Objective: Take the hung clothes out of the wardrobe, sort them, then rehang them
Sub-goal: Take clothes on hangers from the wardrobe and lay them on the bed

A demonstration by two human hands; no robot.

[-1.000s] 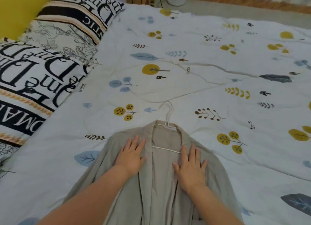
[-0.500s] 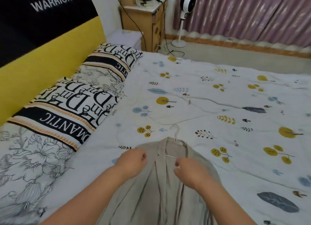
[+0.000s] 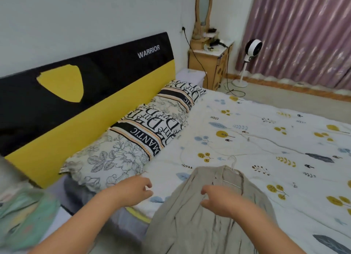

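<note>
Beige shirt (image 3: 209,212) lies flat on the bed (image 3: 266,139), on its white hanger (image 3: 232,168), hook toward the pillows (image 3: 144,139). Left hand (image 3: 133,192) hovers off the fabric, fingers loosely curled, empty. Right hand (image 3: 222,200) is above the chest area, fingers curled; probably not pinching cloth, view blurry. Light, limp fabric, will slump. Lift by the hanger hook or shoulders.

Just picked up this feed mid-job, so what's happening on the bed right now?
A person is sorting clothes on the bed. A beige garment lies spread on the quilt with a white hanger in its collar. Neither hand has a grip on anything: the left hand hovers beside the garment with loosely curled fingers, the right hand just above its front. The garment is not rehung yet.
</note>
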